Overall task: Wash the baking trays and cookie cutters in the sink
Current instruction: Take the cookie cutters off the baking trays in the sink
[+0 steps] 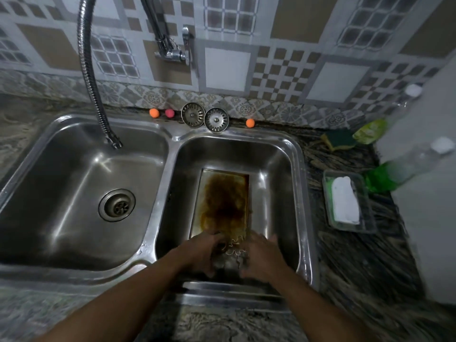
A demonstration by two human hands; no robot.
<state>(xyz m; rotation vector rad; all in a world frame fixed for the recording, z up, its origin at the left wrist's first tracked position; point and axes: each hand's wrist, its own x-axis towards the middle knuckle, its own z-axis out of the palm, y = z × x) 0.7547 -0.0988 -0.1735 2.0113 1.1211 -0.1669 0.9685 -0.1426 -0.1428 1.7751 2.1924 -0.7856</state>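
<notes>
A rectangular metal baking tray [223,201] with a dark brown burnt stain lies flat in the right basin of a steel double sink [293,183]. At the tray's near end sits a cluster of metal cookie cutters [230,253], blurred and partly hidden. My left hand [199,253] curls around the cluster from the left. My right hand [261,257] cups it from the right. Both hands are blurred, so which cutters each one grips is unclear.
A flexible tap hose [97,95] hangs over the left basin, which has an open drain [117,204]. Two strainer plugs [204,117] and small coloured balls stand on the back rim. On the right counter are a sponge [339,140], green soap bottles [394,172] and a soap tray [345,201].
</notes>
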